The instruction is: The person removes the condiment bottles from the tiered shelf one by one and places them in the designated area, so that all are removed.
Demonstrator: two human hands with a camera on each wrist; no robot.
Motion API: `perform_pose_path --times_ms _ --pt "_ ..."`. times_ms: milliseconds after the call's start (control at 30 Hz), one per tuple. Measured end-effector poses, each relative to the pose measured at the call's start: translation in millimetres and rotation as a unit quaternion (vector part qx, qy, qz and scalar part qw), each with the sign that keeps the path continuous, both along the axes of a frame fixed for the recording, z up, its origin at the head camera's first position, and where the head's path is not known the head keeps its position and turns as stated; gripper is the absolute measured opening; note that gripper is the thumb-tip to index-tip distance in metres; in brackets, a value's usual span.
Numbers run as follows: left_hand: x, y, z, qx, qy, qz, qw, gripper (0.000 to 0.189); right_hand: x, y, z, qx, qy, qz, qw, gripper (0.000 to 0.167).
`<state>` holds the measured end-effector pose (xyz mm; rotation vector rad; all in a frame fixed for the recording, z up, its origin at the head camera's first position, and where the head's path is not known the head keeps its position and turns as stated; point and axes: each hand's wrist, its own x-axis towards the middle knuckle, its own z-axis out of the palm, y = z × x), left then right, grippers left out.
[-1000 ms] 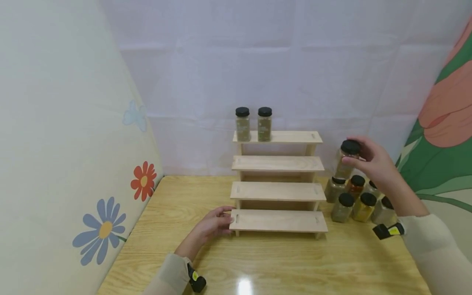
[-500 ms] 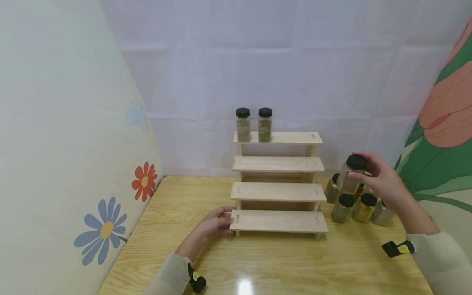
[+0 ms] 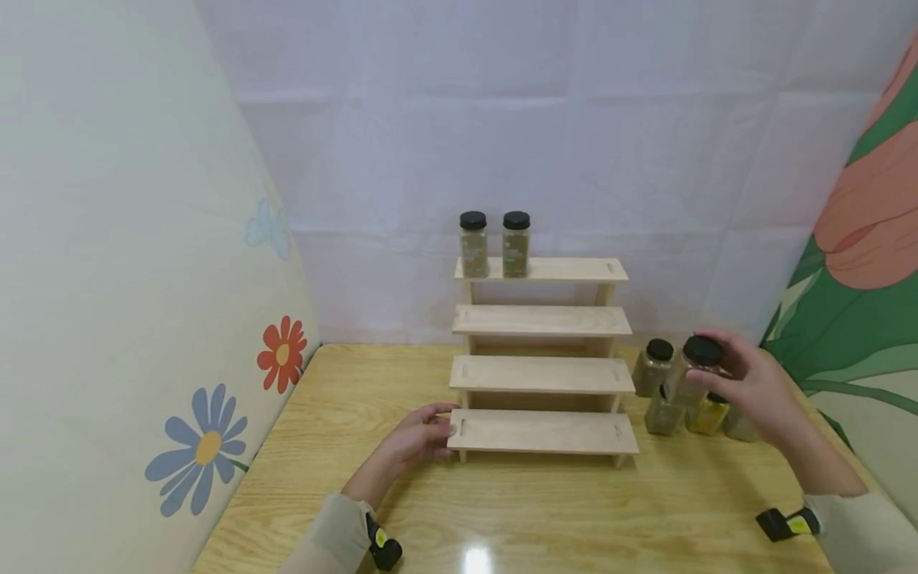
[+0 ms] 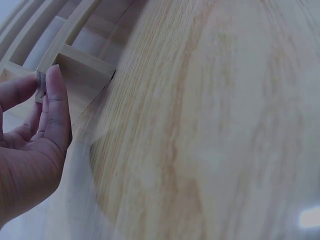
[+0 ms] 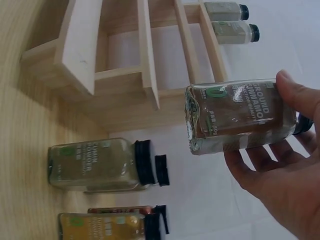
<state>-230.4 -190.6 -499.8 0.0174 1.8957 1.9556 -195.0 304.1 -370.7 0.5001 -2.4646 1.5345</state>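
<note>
A stepped wooden rack (image 3: 543, 432) stands on the table, and my left hand (image 3: 414, 438) pinches the left end of its lowest board. In the left wrist view, the thumb and fingers of the left hand (image 4: 37, 135) close on the board's edge. My right hand (image 3: 753, 391) grips a black-lidded glass jar of ground cinnamon (image 5: 240, 112), brown inside, lifted to the right of the rack. Below and around it stand other spice jars, among them a cumin powder jar (image 5: 100, 162) and a yellow one (image 5: 100, 227). The held jar hides some of them in the head view.
Two greenish spice jars, a left one (image 3: 473, 245) and a right one (image 3: 516, 245), stand on the rack's top step. A white cloth (image 3: 402, 143) hangs behind the wooden table (image 3: 358, 375). Flower-patterned panels flank both sides.
My right hand has come down and slightly right with the cinnamon jar, toward the group of jars. The left hand keeps its hold on the rack.
</note>
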Motion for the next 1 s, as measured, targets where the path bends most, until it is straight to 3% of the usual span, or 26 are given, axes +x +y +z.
perform_pose_path --times_ms 133,367,500,767,1000 --pt "0.0 0.1 -0.5 0.000 -0.001 0.001 1.0000 0.052 2.9 4.1 -12.7 -0.027 0.009 0.017 0.9995 0.052" --pt "1.5 0.6 -0.1 0.002 -0.002 0.003 1.0000 0.053 12.4 11.6 -31.2 -0.018 -0.043 -0.011 0.9989 0.055" --pt "1.9 0.6 0.1 0.005 0.000 -0.002 1.0000 0.053 16.8 14.8 -41.6 -0.056 -0.069 0.002 0.9960 0.055" --pt "1.5 1.2 0.3 0.005 -0.007 0.001 1.0000 0.052 20.4 13.2 -63.9 -0.114 -0.073 0.030 0.9904 0.052" --pt "1.9 0.4 2.0 0.004 -0.003 0.002 1.0000 0.052 22.9 7.3 -76.9 -0.098 -0.077 0.026 0.9919 0.051"
